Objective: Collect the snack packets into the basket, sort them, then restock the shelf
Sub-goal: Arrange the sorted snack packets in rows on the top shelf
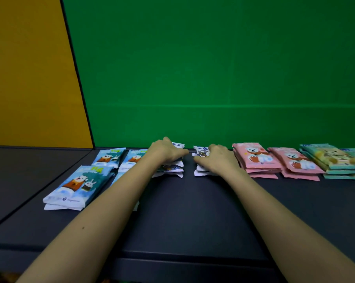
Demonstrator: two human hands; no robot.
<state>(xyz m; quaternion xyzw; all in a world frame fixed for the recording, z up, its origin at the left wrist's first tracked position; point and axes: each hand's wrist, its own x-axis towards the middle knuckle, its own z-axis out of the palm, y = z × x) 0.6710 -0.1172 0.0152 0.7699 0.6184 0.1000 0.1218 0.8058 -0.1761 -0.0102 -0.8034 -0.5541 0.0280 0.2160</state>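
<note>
Snack packets lie in rows on a dark shelf (193, 211). My left hand (164, 151) rests on top of a stack of white packets (173, 169) at the middle, fingers curled over it. My right hand (217, 158) grips a second white stack (201, 155) just to the right. Blue bear packets (78, 184) lie in stacks to the left, one near the front, others behind (109, 157). Pink bear packets (256, 160) form two stacks on the right, with teal and yellow packets (335, 160) at the far right. No basket shows.
A green back wall (213, 68) and a yellow side panel (29, 68) close off the shelf. A seam line runs across the dark surface at the left (29, 193). The shelf's front edge (193, 256) lies below my forearms.
</note>
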